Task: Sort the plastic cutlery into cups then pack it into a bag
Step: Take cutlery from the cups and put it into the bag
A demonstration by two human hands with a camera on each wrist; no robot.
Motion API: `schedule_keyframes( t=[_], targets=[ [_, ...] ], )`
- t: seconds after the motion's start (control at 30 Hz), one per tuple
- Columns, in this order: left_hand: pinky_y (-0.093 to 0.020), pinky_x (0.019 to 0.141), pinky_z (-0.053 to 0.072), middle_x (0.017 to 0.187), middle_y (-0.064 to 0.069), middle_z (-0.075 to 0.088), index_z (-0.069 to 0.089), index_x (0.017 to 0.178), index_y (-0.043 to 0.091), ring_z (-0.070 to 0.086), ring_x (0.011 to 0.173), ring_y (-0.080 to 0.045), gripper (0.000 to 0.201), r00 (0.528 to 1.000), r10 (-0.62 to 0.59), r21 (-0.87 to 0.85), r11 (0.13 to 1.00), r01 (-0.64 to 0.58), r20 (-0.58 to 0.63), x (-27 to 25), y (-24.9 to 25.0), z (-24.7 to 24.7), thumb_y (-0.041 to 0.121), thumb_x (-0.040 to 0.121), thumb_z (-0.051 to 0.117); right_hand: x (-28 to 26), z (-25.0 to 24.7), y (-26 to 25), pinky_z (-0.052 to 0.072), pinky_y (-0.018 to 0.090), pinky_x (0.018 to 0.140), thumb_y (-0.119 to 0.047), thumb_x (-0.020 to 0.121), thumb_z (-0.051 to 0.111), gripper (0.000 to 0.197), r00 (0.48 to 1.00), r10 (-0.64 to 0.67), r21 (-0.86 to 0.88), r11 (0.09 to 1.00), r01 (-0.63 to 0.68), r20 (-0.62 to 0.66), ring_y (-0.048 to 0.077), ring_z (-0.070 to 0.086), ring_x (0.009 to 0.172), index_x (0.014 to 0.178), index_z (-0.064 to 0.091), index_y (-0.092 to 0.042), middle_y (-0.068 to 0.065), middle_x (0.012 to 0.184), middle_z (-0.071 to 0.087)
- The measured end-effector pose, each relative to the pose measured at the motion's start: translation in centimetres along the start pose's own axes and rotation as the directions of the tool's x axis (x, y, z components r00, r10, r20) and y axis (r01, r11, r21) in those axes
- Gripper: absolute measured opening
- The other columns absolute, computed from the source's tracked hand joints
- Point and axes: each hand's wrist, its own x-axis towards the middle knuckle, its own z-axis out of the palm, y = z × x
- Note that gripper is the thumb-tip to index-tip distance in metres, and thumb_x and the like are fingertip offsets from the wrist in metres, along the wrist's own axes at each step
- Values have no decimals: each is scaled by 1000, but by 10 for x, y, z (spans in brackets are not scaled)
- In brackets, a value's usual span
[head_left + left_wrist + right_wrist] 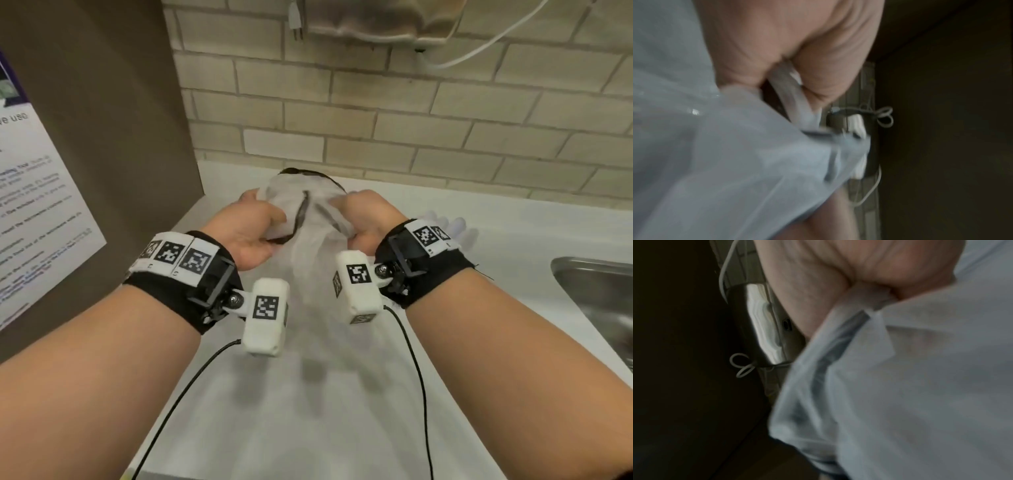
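Head view showing both hands raised over white counter, gripping translucent bag by dark-trimmed mouth; steel sink sitting at counter's right edge. Wrist views, blurred, showing close grips only: left hand pinching bag rim, right hand curling fingers around rim. Bag hanging between hands, contents unclear.

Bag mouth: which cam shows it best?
Head view. It shows the bag whole, its dark-rimmed mouth held between the left hand and right hand above the counter. Both wrist views are blurred close-ups: only bunched film and a bit of dark rim by each gripping hand.
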Motion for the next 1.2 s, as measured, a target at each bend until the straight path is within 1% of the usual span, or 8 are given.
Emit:
schedule_keyframes(
  t=[0.1,0.2,0.33,0.53,0.7,0.87,1.0,1.2],
  targets=[
    [-43,68,57,97,-16,67,61,112,9,68,72,-26,26,989,-42,323,942,86,-140,4,-6,-1,-1,88,56,12,4,3,59,50,69,8,69,74,56,993,-24,133,991,8,119,35,70,89,119,52,-2,20,108,67],
    [-49,73,56,100,-15,66,57,107,6,68,85,-30,13,960,-268,310,908,281,-86,4,4,-3,11,96,53,11,8,11,57,54,80,5,49,68,74,994,-54,-325,942,81,93,37,65,99,120,51,-9,17,110,65],
    [-23,88,43,81,-12,57,54,97,-1,60,74,-18,23,951,-302,-47,951,305,70,3,11,-6,0,97,31,10,6,30,58,46,74,-12,84,61,41,997,58,-654,757,-9,53,40,64,99,123,48,-7,15,111,57],
    [-42,73,54,107,-8,62,54,102,24,66,88,-29,41,960,1,-224,972,65,282,-8,-13,-14,-6,81,35,9,-5,47,42,31,98,-20,88,63,53,1000,-12,-642,767,3,-9,32,51,120,135,47,-3,14,133,49],
    [-28,64,52,103,-2,63,69,93,16,60,79,-18,42,990,117,617,775,-137,72,-1,-35,-22,-15,83,43,10,3,46,52,44,85,10,88,33,52,998,17,85,996,-23,65,30,64,93,134,48,-10,14,112,64],
    [-27,84,53,114,9,61,42,132,27,62,104,-8,68,970,69,784,577,-230,234,-11,-42,-20,7,76,74,-2,5,49,50,42,99,6,85,49,77,925,-180,-12,981,196,334,20,60,116,143,34,-43,-24,125,55],
    [-20,74,46,118,5,51,38,140,22,53,102,-10,76,975,143,848,482,-219,171,-18,-45,-17,3,75,72,-8,2,49,57,21,71,4,77,43,65,920,-103,-623,707,335,377,12,68,86,125,62,-35,-2,137,56],
    [-28,62,56,85,-4,69,72,85,14,66,75,-21,5,968,250,835,526,-165,34,-24,-45,-26,13,82,69,-3,-4,54,48,29,98,7,79,41,80,960,9,-903,342,261,281,24,49,127,149,29,-31,2,151,37]
  ],
)
